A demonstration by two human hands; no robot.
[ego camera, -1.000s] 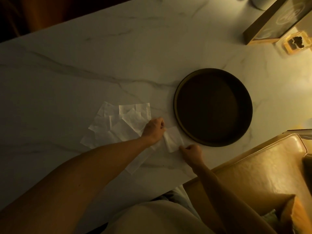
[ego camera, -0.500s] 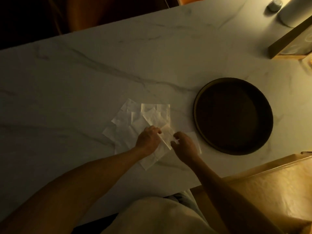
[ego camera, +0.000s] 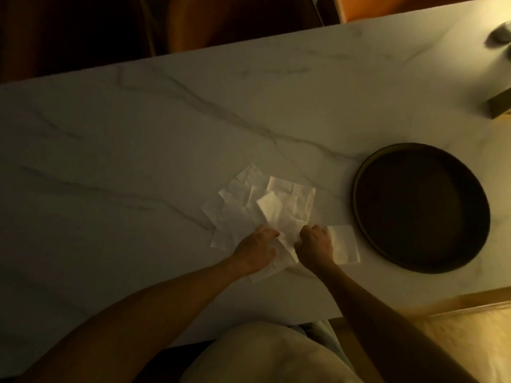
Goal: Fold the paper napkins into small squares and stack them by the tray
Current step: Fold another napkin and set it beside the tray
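Observation:
A loose pile of unfolded white paper napkins [ego camera: 240,205] lies on the marble table [ego camera: 138,134]. The top napkin [ego camera: 279,214] is pinched at its near edge by both hands. My left hand [ego camera: 255,248] grips it from the left and my right hand [ego camera: 313,244] from the right, fingers closed on the paper. One folded napkin square [ego camera: 344,246] lies flat just right of my right hand, a short way left of the round dark tray [ego camera: 356,194].
A dark box corner [ego camera: 500,106] and a small grey object [ego camera: 502,37] sit at the far right of the table. A tan leather seat [ego camera: 470,341] is at the lower right. The table's near edge runs just in front of my body.
My right hand left the folded square by the tray and moved left to the pile. Both hands now grip the top napkin. The camera view shifted, so the tray appears further right.

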